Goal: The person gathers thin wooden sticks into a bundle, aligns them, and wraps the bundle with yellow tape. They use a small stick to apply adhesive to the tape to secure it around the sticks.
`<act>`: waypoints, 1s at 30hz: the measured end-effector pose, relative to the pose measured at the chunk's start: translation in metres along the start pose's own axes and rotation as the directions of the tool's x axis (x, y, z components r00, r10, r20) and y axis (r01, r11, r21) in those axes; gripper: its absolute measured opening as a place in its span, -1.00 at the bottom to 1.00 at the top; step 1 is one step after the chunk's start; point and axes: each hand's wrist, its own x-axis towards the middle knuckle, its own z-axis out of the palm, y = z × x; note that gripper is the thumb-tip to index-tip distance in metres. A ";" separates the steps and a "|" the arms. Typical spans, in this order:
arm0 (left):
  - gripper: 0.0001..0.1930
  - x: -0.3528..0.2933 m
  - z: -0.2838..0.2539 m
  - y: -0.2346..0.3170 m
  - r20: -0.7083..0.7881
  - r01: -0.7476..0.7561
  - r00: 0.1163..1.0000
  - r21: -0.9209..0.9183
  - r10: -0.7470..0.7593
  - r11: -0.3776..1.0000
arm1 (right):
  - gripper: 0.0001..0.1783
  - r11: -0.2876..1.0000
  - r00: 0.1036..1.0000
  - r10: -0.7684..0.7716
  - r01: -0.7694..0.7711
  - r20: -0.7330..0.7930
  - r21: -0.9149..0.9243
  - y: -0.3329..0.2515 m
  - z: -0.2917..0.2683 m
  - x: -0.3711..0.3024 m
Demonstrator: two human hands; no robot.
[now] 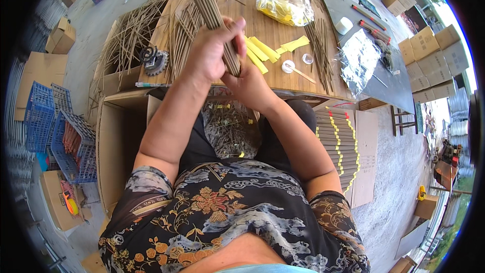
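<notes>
A bundle of thin brown incense sticks [204, 1] slants up and away over the wooden table [242, 20]. My left hand [216, 45] is wrapped around it above its lower end. Down at that lower end, my right hand [249, 83] closes on the bundle, its fingers partly hidden. Just beyond my right hand lie several yellow paper strips [262, 49]. A small white round tub [288, 66] has a flat wooden stick resting across it. More loose sticks [183, 35] are spread to the left of my left hand.
A clear plastic bag [285, 2] with yellow strips sits further back. A toothed metal device [153, 60] stands at the table's left edge, beside an open carton of sticks [126, 35]. Banded bundles [339, 144] stand at my right. Blue crates [76, 149] are at far left.
</notes>
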 end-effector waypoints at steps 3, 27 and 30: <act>-0.75 -0.007 0.003 0.004 0.002 -0.139 0.990 -0.038 0.139 0.990 | -0.75 0.983 0.978 -0.185 0.186 -0.097 0.000 -0.006 0.002 0.010; -0.76 0.019 -0.007 0.006 -0.028 -0.236 0.970 0.128 0.241 0.963 | -0.73 0.992 0.990 0.123 -0.123 -0.067 0.005 0.065 0.003 0.016; -0.78 0.009 -0.001 0.035 -0.001 -0.244 0.970 0.038 0.244 0.969 | -0.70 0.948 0.975 0.215 -0.192 0.064 -0.252 0.061 -0.012 -0.014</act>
